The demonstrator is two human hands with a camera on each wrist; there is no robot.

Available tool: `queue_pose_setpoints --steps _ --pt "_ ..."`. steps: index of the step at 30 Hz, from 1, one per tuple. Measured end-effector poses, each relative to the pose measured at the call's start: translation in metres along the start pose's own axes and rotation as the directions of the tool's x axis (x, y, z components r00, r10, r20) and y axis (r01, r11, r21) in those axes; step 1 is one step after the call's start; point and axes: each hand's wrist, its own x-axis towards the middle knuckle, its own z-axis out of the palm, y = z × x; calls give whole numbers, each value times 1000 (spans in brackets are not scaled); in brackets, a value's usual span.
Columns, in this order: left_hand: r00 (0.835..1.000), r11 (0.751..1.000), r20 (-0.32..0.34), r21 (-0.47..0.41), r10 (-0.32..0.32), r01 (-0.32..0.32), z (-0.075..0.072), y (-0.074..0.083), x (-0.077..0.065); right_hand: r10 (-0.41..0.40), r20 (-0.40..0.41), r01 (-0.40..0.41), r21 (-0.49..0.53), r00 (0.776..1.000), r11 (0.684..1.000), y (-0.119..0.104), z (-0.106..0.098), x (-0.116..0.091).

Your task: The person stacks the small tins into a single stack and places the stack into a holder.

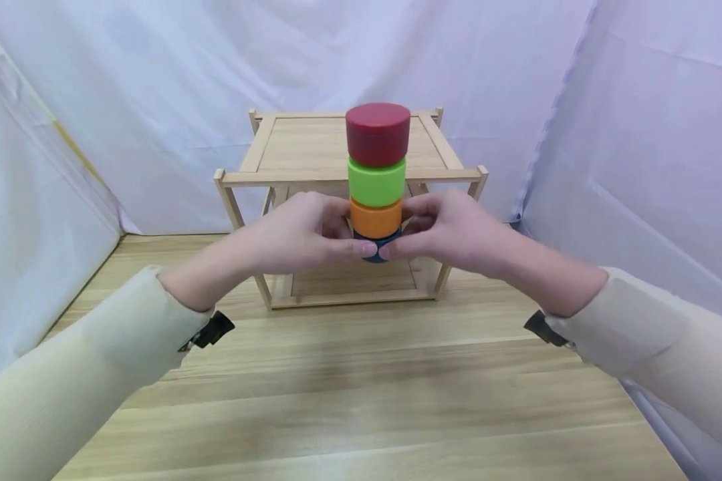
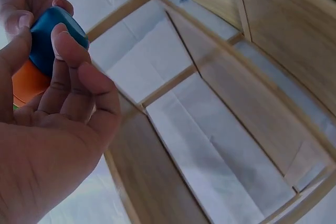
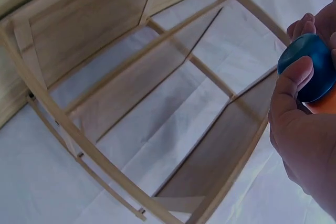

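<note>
Both hands hold up a tower of round, cup-like pieces in front of a wooden shelf. From the top down come a wide dark red cup (image 1: pixel 378 137), a bright green cup (image 1: pixel 376 184), an orange cup (image 1: pixel 376 219) and a small blue cup (image 1: pixel 378 256). My left hand (image 1: pixel 303 234) grips the lower end from the left, its thumb on the blue cup. From the right, my right hand (image 1: pixel 451 230) grips the same end, thumb tips nearly meeting. The blue cup's underside (image 2: pixel 71 22) shows in the left wrist view. Some fingers are hidden behind the tower.
Just behind the hands stands the light wooden shelf (image 1: pixel 313 143), with an upper board, a lower board and slanting legs. It rests on a wood-grain tabletop (image 1: pixel 361 387). White cloth (image 1: pixel 487 67) hangs at the back and both sides.
</note>
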Motion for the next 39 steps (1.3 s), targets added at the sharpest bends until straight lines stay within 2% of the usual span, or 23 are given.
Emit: queue_pose_setpoints --steps 8,17,24,28,31,35,39 --pt "996 989 18 -120 -90 92 -31 4 24 -10 -64 12 23 998 1000 -15 -24 24" --pt "994 990 -14 -88 -110 108 -59 4 56 8 -84 -4 49 996 999 -22 -51 53" --pt "986 982 -13 -93 -166 164 -71 0 74 80 -88 -70 112 993 991 -25 -57 81" --pt "979 973 6 -106 -206 206 -77 0 81 64 -94 -56 89 994 995 -25 -60 92" --pt "971 968 19 -84 -237 238 -81 1 86 47 -94 -40 79 994 996 -26 -62 98" --pt "959 955 50 -95 -279 282 -86 2 90 72 -82 -63 112 994 992 -28 -62 103" --pt "949 939 50 -135 -312 316 -87 2 94 90 -75 -80 129 993 988 -30 -63 108"
